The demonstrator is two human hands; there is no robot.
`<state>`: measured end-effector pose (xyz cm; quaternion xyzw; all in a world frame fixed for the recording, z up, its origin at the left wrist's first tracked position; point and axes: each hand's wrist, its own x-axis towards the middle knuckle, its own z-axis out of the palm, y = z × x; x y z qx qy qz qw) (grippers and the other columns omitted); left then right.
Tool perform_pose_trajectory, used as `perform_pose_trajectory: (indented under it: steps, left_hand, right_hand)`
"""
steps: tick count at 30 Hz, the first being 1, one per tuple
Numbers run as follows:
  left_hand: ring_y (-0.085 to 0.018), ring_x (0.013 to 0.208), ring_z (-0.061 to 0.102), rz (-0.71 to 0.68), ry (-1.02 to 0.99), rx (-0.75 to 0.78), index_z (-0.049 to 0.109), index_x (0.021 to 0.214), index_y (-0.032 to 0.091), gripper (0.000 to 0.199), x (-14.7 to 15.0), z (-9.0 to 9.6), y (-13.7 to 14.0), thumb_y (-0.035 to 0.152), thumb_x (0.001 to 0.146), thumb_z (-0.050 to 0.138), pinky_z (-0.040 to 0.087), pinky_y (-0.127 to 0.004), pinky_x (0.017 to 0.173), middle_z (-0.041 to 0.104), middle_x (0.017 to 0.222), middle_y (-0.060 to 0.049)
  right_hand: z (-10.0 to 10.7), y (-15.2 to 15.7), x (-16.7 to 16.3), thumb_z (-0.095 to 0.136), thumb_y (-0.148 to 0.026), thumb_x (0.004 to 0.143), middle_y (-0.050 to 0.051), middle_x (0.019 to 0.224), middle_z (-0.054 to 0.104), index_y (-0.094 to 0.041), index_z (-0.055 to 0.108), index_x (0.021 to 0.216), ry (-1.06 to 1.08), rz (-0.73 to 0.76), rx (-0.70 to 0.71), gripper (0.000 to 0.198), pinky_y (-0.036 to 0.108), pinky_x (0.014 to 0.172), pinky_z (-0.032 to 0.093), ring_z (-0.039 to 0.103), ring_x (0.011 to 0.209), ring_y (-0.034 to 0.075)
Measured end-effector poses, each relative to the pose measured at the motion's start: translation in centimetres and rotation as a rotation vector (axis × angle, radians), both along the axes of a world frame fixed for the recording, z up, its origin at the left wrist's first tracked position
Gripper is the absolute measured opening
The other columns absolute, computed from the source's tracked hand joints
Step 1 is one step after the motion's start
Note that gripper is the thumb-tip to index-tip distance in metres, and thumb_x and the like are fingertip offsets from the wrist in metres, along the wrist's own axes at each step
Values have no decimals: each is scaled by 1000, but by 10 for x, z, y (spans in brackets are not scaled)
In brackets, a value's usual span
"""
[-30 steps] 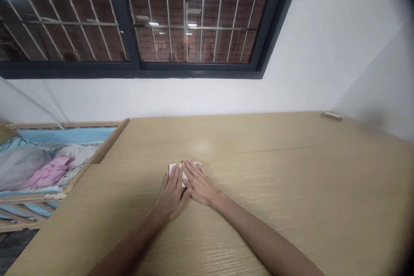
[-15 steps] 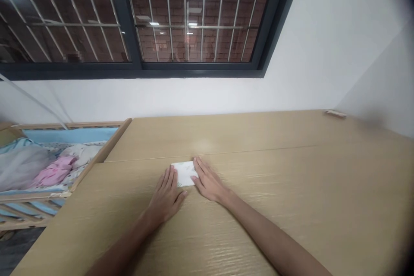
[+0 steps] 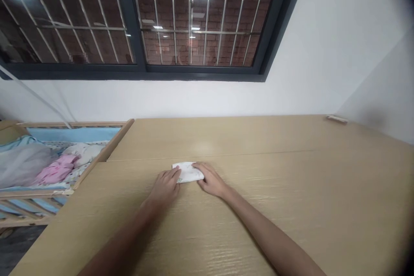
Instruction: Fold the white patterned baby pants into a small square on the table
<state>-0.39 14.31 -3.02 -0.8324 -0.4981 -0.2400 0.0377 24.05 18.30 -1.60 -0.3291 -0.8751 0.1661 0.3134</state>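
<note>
A small folded white cloth (image 3: 188, 172) with a faint printed pattern is between my hands on the light wooden surface (image 3: 265, 211). My left hand (image 3: 165, 185) grips its left end, fingers bent over the top and the thumb mostly out of sight. At the other end, my right hand (image 3: 211, 180) has its fingers curled over the edge and the thumb on the near side. The cloth's near edge looks slightly raised, though I cannot tell how far it is off the wood.
To the left stands a wooden crib (image 3: 118, 140) with blue lining, a pink cloth (image 3: 58, 169) and other bedding. A barred window (image 3: 203, 73) is in the white wall behind. A small flat object (image 3: 337, 119) lies at the far right corner.
My hands lay flat with fingers stretched along the cloth's sides. Now the fingers are bent around its ends, and the cloth looks shallower, its near edge lifted. The view has shifted slightly.
</note>
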Motion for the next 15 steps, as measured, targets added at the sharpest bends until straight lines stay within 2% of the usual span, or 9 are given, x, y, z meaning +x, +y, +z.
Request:
perform_pose_trajectory:
  steps: [3, 6, 9, 12, 15]
  left_hand:
    - [-27, 112, 60, 51, -38, 1, 64, 116, 19, 33, -1, 18, -3, 15, 89, 46, 45, -44, 98, 66, 122, -12]
    - [-28, 101, 61, 117, -96, -18, 65, 107, 20, 24, -2, 39, -17, 25, 93, 46, 46, -44, 90, 67, 104, -10]
    - [-23, 90, 64, 130, -379, -203, 56, 121, 19, 31, 1, 52, -38, 33, 94, 48, 50, -38, 83, 67, 97, -7]
    - [-21, 72, 64, 138, -637, -418, 31, 144, 15, 60, 8, 51, -57, 37, 92, 51, 52, -35, 71, 65, 82, -3]
    - [-22, 66, 63, 189, -607, -501, 22, 149, 16, 68, 15, 39, -64, 38, 91, 51, 50, -34, 65, 62, 74, 0]
  right_hand:
    - [12, 4, -2, 52, -13, 84, 11, 122, 64, -20, 53, 130, 110, -61, -120, 46, 43, 102, 43, 58, 114, 25]
    - [39, 7, -6, 58, -24, 87, 7, 107, 64, -21, 47, 132, 279, -65, -274, 46, 37, 88, 49, 61, 97, 21]
    - [70, 11, -13, 65, -33, 86, 1, 93, 60, -22, 40, 134, 402, 18, -424, 56, 29, 73, 49, 59, 82, 17]
    - [85, 17, -20, 71, -36, 82, -1, 87, 59, -22, 42, 131, 362, 54, -529, 59, 26, 65, 45, 57, 74, 14]
    - [74, 29, -27, 77, -34, 76, 1, 93, 60, -20, 50, 124, 234, 20, -534, 57, 26, 67, 45, 58, 76, 14]
